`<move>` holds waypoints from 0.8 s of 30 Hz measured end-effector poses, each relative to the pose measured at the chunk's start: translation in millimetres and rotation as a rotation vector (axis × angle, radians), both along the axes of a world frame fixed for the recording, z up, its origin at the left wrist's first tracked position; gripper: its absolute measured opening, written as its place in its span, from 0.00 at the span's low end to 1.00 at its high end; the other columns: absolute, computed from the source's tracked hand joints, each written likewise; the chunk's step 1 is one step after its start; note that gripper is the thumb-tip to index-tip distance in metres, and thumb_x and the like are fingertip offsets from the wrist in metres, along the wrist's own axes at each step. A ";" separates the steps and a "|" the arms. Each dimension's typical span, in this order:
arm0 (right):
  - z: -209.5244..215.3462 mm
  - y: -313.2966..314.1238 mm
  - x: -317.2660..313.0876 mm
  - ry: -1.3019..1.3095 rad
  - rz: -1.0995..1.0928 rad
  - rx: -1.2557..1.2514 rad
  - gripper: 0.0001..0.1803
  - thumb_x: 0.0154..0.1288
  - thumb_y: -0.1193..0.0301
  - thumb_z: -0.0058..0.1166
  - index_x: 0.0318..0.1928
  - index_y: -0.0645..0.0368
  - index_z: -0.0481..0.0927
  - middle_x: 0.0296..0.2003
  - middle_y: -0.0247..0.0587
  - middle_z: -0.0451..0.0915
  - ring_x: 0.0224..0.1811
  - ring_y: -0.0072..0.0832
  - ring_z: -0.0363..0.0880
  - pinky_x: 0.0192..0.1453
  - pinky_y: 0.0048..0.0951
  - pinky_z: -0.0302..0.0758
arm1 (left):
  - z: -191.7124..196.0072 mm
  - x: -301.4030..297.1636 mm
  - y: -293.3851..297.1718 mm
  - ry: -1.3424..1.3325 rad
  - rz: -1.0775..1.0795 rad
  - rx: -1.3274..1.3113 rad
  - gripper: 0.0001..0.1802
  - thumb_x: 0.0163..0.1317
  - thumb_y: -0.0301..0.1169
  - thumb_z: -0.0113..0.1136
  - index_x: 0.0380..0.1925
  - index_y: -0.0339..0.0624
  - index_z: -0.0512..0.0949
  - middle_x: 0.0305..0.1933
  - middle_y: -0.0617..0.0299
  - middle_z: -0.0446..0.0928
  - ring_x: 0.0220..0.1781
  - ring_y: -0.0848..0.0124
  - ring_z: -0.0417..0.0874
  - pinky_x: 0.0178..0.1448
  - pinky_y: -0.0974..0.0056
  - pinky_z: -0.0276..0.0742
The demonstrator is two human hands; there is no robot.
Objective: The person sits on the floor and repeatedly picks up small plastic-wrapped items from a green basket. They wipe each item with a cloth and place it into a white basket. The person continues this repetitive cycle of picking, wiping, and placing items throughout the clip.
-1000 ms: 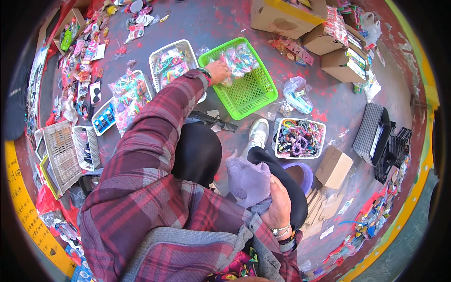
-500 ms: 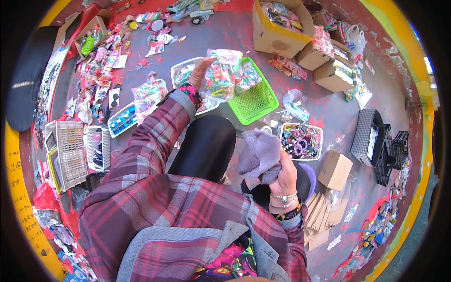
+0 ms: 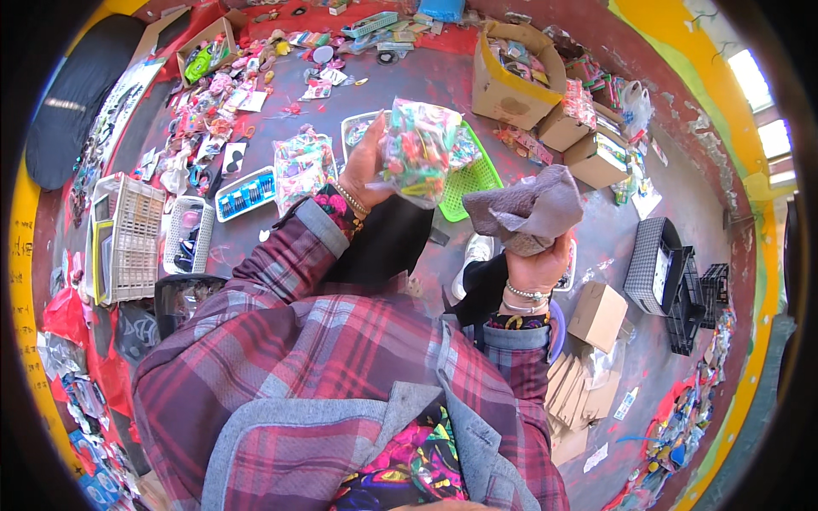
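Note:
My left hand (image 3: 365,166) is raised and grips a clear plastic bag of small colourful items (image 3: 419,150), held up over the green basket (image 3: 474,180). My right hand (image 3: 538,266) is also lifted and clutches a crumpled grey-purple cloth (image 3: 528,209). Both hands are close together above my lap, with plaid sleeves running down to the lower edge. The green basket is mostly hidden behind the bag and the cloth.
On the floor lie another bag of colourful trinkets (image 3: 301,166), a white slatted crate (image 3: 128,238), a blue tray (image 3: 245,194), open cardboard boxes (image 3: 511,85), a small brown box (image 3: 598,315) and a dark crate (image 3: 660,272). Packets lie scattered along the left side.
My left hand lifted the bag of colourful items out of the green basket and raised it toward me. My right hand brought the cloth up from my knee to chest height.

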State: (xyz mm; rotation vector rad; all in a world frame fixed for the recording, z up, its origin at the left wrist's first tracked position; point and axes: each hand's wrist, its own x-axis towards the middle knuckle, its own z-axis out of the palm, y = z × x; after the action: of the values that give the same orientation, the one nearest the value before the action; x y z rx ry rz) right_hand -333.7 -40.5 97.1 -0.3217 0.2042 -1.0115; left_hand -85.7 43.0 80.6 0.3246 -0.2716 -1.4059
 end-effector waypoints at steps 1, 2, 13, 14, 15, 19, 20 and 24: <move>4.4 2.1 -0.8 -0.009 -0.004 -0.008 0.22 0.65 0.58 0.39 0.55 0.55 0.66 0.54 0.39 0.68 0.56 0.39 0.65 0.60 0.49 0.59 | 2.9 0.5 4.2 -0.029 0.019 0.012 0.29 0.63 0.52 0.38 0.54 0.40 0.63 0.53 0.51 0.69 0.53 0.58 0.72 0.57 0.54 0.68; 8.5 5.6 -2.2 -0.016 -0.009 -0.012 0.22 0.65 0.59 0.39 0.55 0.56 0.66 0.54 0.40 0.68 0.56 0.40 0.65 0.60 0.50 0.59 | 2.0 0.4 4.6 -0.052 0.054 0.019 0.29 0.63 0.52 0.38 0.53 0.39 0.64 0.51 0.52 0.71 0.50 0.60 0.74 0.56 0.55 0.69; 50.2 64.7 -21.5 0.170 -0.210 -0.539 0.21 0.65 0.63 0.41 0.54 0.63 0.66 0.55 0.43 0.67 0.56 0.38 0.66 0.61 0.43 0.57 | 7.9 -53.1 20.7 -0.013 -0.106 -0.002 0.31 0.65 0.51 0.32 0.54 0.34 0.62 0.51 0.50 0.71 0.50 0.59 0.75 0.56 0.57 0.69; 50.0 71.6 -24.6 0.318 -0.190 -0.756 0.21 0.64 0.64 0.43 0.54 0.63 0.66 0.56 0.44 0.66 0.56 0.39 0.65 0.62 0.43 0.56 | 8.4 -55.7 19.9 -0.013 -0.098 -0.025 0.31 0.65 0.52 0.31 0.54 0.35 0.62 0.51 0.50 0.71 0.51 0.59 0.74 0.57 0.57 0.68; 49.2 69.2 -22.5 0.546 -0.222 -1.118 0.22 0.62 0.64 0.46 0.53 0.62 0.68 0.57 0.45 0.65 0.58 0.40 0.64 0.63 0.43 0.54 | 9.0 -59.4 19.5 0.011 -0.135 -0.046 0.31 0.65 0.52 0.31 0.54 0.35 0.63 0.51 0.50 0.71 0.50 0.60 0.74 0.57 0.57 0.68; 51.2 88.4 1.2 1.236 -0.196 -1.904 0.22 0.54 0.62 0.51 0.52 0.50 0.73 0.59 0.47 0.62 0.63 0.45 0.56 0.65 0.45 0.48 | 16.1 -82.9 18.9 -0.077 -0.224 0.027 0.27 0.65 0.51 0.34 0.48 0.39 0.68 0.48 0.54 0.73 0.45 0.64 0.76 0.52 0.60 0.71; 45.7 90.5 1.2 1.249 -0.231 -1.914 0.21 0.55 0.63 0.51 0.52 0.47 0.73 0.59 0.45 0.62 0.63 0.45 0.55 0.65 0.44 0.48 | 14.3 -87.0 20.0 0.001 -0.323 0.051 0.27 0.64 0.51 0.36 0.48 0.40 0.68 0.47 0.55 0.73 0.44 0.65 0.76 0.51 0.61 0.72; 34.4 91.3 0.8 1.235 -0.219 -1.774 0.20 0.55 0.63 0.50 0.52 0.44 0.73 0.59 0.41 0.63 0.62 0.44 0.58 0.64 0.41 0.51 | -9.3 -93.6 27.3 0.040 -0.325 0.091 0.22 0.65 0.44 0.39 0.48 0.40 0.68 0.46 0.58 0.73 0.44 0.67 0.76 0.49 0.63 0.73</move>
State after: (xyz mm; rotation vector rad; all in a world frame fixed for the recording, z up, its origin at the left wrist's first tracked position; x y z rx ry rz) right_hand -332.9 50.8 131.4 -2.5886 0.3985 -0.8229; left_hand -179.3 70.3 71.3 0.3370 -0.2348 -1.7467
